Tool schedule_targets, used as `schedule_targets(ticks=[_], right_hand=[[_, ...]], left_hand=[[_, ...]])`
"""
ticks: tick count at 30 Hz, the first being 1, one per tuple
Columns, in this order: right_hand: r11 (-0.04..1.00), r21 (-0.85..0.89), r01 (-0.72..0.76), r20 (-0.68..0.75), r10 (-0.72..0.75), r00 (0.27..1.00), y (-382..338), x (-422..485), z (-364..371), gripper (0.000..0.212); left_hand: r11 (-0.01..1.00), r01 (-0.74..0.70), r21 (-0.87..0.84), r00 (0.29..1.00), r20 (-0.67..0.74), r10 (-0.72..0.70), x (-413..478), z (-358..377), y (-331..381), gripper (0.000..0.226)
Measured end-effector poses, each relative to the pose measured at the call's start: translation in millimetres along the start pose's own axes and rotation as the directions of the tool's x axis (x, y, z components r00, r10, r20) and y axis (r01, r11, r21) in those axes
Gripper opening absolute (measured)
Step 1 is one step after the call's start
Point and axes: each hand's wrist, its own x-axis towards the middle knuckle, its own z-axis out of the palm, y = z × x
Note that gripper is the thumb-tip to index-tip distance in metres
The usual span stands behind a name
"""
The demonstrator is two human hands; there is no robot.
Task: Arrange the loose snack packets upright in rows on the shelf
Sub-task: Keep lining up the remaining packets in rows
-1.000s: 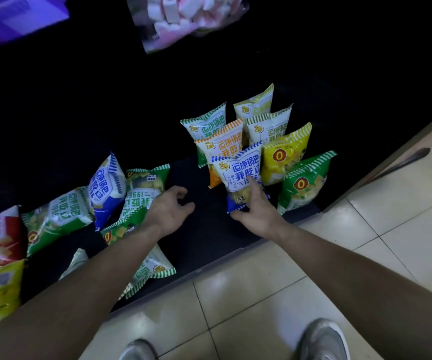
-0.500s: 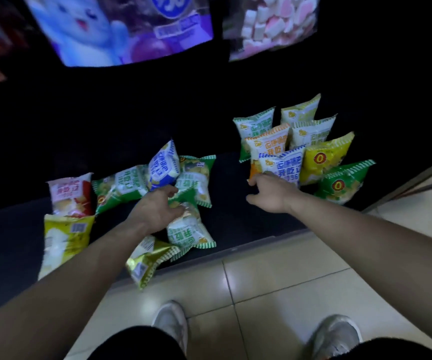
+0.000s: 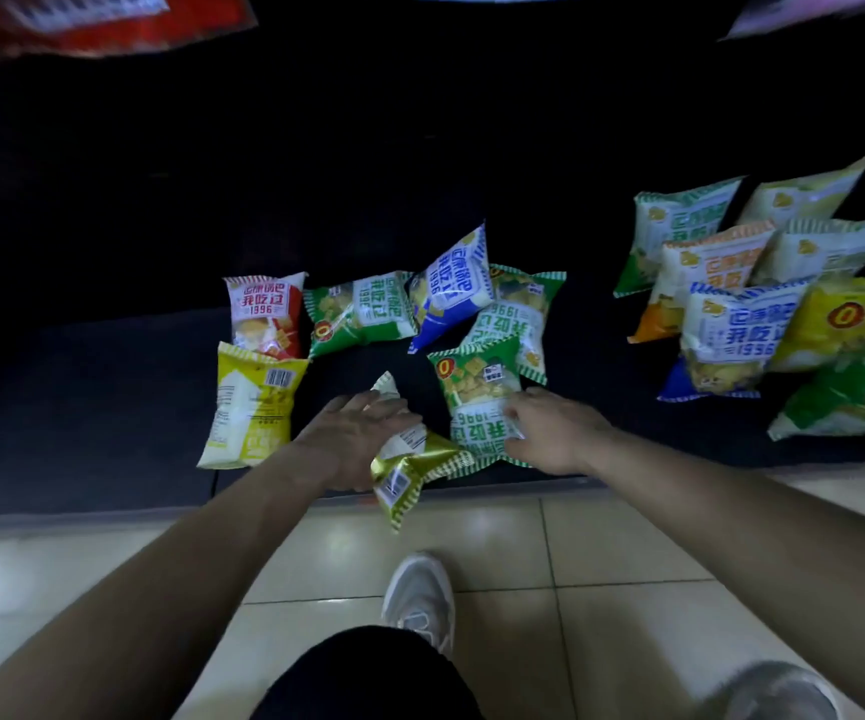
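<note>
Fourteen snack packets (image 3: 264,314), two hands (image 3: 362,439) (image 3: 557,433)

Olive packet (image 3: 404,480): left hand (image 3: 357,439) is covering its middle, just left of the green packet (image 3: 477,387); grip unreadable.
Green packet corner: right hand (image 3: 555,433) is hiding the lower right corner; pinch or touch undetermined.
Standing packets (image 3: 752,324), right of green packet: frame edge is cropping the outermost.
Red wrapper (image 3: 82,23), far above-left of green packet: blurring, cropped, print illegible.

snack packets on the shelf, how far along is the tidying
Partly done. The cluster of foil packets on the right already stands in rows. Left hand grips an olive-gold foil packet; right hand holds a green foil packet. Still loose: red packet, yellow packet, blue packet, two more green packets.
</note>
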Motion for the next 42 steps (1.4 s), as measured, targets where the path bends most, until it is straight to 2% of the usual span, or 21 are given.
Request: schedule_targets(ticks=[4,7,10,13,16,20,23,27,32,34,38,42], right_hand=[[0.997,0.071,-0.020,-0.126,0.028,0.992,4,3,19,0.038],[0.996,0.088,-0.035,-0.156,0.048,0.987,8,0,25,0.037],[0.996,0.079,-0.031,-0.169,0.044,0.985,9,-3,26,0.039],[0.997,0.069,-0.020,-0.208,0.034,0.977,5,-4,21,0.043],[0.997,0.077,0.015,-0.271,0.006,0.962,-3,-8,13,0.051],[0.987,0.097,0.129,-0.350,-0.088,0.933,-10,-20,-13,0.065],[0.969,0.021,0.245,-0.443,-0.210,0.871,-9,-36,-48,0.074],[0.931,-0.226,0.285,-0.481,-0.361,0.799,2,-63,-92,0.077],[0.900,-0.312,0.305,-0.388,-0.413,0.824,25,-84,-111,0.062],[0.904,-0.269,0.333,-0.386,-0.418,0.823,34,-87,-109,0.051],[0.915,-0.155,0.373,-0.465,-0.400,0.790,50,-83,-102,0.025],[0.920,-0.125,0.372,-0.478,-0.385,0.790,62,-78,-99,0.011]], left_hand=[[0.996,-0.063,0.058,0.998,-0.004,0.063,20,-1,-7,0.103],[0.996,-0.083,0.029,0.991,-0.101,0.085,27,-1,-17,0.097],[0.996,-0.042,-0.082,0.988,-0.153,0.029,22,6,-23,0.096],[0.973,0.043,-0.228,0.975,-0.202,-0.090,12,7,-25,0.095],[0.910,0.092,-0.405,0.951,-0.234,-0.201,-2,-3,-25,0.097],[0.776,0.047,-0.629,0.929,-0.259,-0.266,-13,-34,-19,0.104],[0.664,-0.044,-0.746,0.936,-0.263,-0.234,-13,-65,-8,0.100],[0.629,-0.110,-0.769,0.959,-0.249,-0.138,-4,-98,17,0.099],[0.613,-0.155,-0.774,0.978,-0.207,-0.014,13,-114,48,0.098],[0.614,-0.162,-0.772,0.982,-0.185,0.027,19,-116,57,0.100],[0.580,-0.167,-0.797,0.986,-0.146,0.083,28,-118,70,0.090],[0.558,-0.169,-0.812,0.985,-0.113,0.133,37,-119,83,0.090]])
